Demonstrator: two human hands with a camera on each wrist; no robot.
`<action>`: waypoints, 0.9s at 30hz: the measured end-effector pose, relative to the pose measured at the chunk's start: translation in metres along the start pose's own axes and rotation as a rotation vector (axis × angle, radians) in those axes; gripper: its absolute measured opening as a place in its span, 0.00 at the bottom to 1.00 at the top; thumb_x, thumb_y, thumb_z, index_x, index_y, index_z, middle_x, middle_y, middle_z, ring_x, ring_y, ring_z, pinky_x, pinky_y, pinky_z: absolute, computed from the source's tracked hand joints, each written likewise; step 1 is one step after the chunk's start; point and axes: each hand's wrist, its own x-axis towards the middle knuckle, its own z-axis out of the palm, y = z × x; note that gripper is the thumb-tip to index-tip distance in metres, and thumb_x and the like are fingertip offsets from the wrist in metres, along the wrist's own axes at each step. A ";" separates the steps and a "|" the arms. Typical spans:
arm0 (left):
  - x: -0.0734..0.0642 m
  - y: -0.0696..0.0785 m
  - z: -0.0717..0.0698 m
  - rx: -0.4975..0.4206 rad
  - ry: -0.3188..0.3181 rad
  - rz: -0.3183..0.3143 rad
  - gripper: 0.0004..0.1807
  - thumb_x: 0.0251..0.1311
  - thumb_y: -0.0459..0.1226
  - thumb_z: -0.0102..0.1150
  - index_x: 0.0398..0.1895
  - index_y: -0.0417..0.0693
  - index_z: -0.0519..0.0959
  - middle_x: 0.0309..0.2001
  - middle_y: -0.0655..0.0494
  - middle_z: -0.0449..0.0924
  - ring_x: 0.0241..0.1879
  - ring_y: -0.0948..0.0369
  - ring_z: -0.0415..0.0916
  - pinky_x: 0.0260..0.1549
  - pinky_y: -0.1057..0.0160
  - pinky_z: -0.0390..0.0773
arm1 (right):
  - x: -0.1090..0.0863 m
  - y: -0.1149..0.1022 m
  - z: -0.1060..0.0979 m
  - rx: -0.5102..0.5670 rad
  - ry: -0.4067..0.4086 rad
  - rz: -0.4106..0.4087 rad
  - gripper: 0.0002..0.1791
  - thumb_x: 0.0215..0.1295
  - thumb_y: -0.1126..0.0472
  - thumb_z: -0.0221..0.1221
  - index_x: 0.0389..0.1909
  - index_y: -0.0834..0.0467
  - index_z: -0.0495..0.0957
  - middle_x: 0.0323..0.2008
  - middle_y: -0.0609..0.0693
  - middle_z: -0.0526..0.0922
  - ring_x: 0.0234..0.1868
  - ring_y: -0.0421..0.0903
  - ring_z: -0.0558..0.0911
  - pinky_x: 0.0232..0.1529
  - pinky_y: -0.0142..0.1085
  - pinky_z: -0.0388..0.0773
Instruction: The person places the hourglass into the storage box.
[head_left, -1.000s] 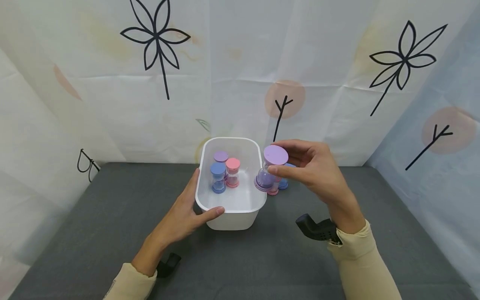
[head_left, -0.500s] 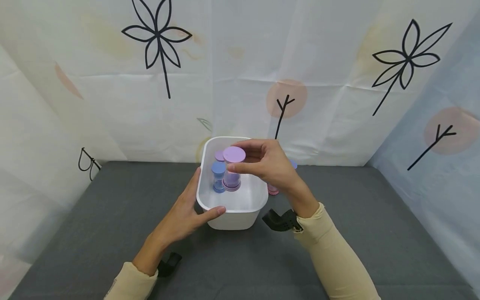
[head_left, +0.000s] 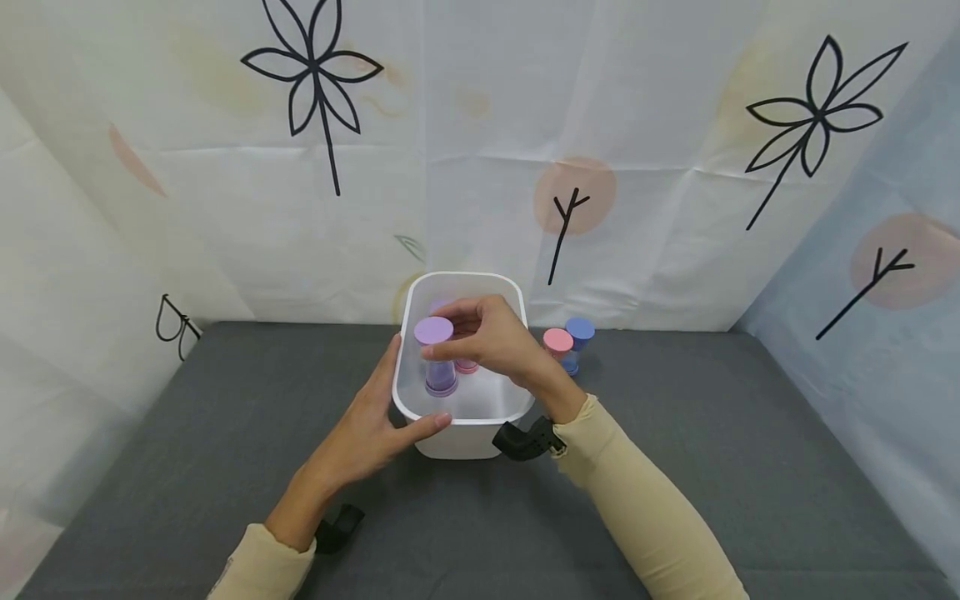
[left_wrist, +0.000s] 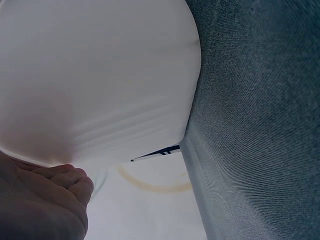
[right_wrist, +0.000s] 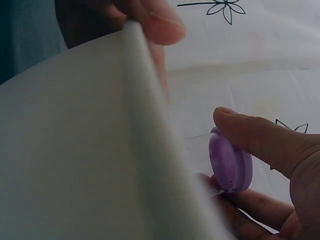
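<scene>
I have the purple sand timer (head_left: 441, 375) inside the white bin (head_left: 465, 423), toward its left wall; I cannot tell whether the base touches the bin's floor. Doing this well, in my judgement, means keeping the timer upright, clear of the bin's wall and its neighbours, and loosening only once it sits flat. It looks nearly upright, a clear tube with purple filling low down and a broad lilac cap. The right hand (head_left: 498, 337) reaches over the bin's right rim, its fingers narrow, pinching the timer by its upper part. The left hand (head_left: 375, 425) holds the bin's near left corner, thumb over the rim, fingers along the outer wall. Within the bin, a partly hidden pink timer (head_left: 467, 367) shows behind the right hand. Just beyond the bin's right wall, a pink-capped timer (head_left: 557, 341) and a blue-capped timer (head_left: 580, 328) stand on the worktop (head_left: 750, 433), while a patterned cloth (head_left: 480, 100) hangs behind the bin
</scene>
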 end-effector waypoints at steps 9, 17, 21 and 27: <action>0.000 -0.001 0.000 0.000 0.001 0.003 0.64 0.58 0.55 0.72 0.83 0.61 0.33 0.81 0.59 0.40 0.74 0.50 0.56 0.65 0.37 0.62 | 0.000 0.009 0.008 -0.104 -0.032 0.045 0.26 0.53 0.65 0.76 0.54 0.66 0.83 0.41 0.54 0.88 0.40 0.46 0.86 0.44 0.37 0.82; 0.000 -0.001 0.000 -0.008 0.004 0.022 0.63 0.58 0.54 0.72 0.83 0.61 0.34 0.81 0.59 0.42 0.73 0.52 0.59 0.63 0.38 0.65 | 0.005 0.016 0.011 -0.157 -0.066 0.024 0.24 0.53 0.65 0.76 0.51 0.66 0.84 0.40 0.53 0.88 0.41 0.47 0.87 0.46 0.35 0.82; 0.000 0.000 0.000 -0.014 0.001 0.020 0.64 0.57 0.55 0.73 0.83 0.62 0.35 0.81 0.60 0.43 0.71 0.56 0.61 0.63 0.40 0.66 | 0.008 0.018 0.012 -0.203 -0.074 0.023 0.23 0.52 0.64 0.77 0.50 0.65 0.85 0.39 0.52 0.88 0.40 0.44 0.87 0.44 0.34 0.81; 0.001 0.000 0.001 -0.025 0.003 0.030 0.63 0.57 0.54 0.73 0.83 0.61 0.35 0.80 0.59 0.46 0.69 0.57 0.64 0.63 0.41 0.67 | 0.010 0.019 0.014 -0.278 -0.099 0.041 0.23 0.51 0.64 0.78 0.49 0.65 0.86 0.40 0.52 0.89 0.40 0.42 0.86 0.45 0.33 0.82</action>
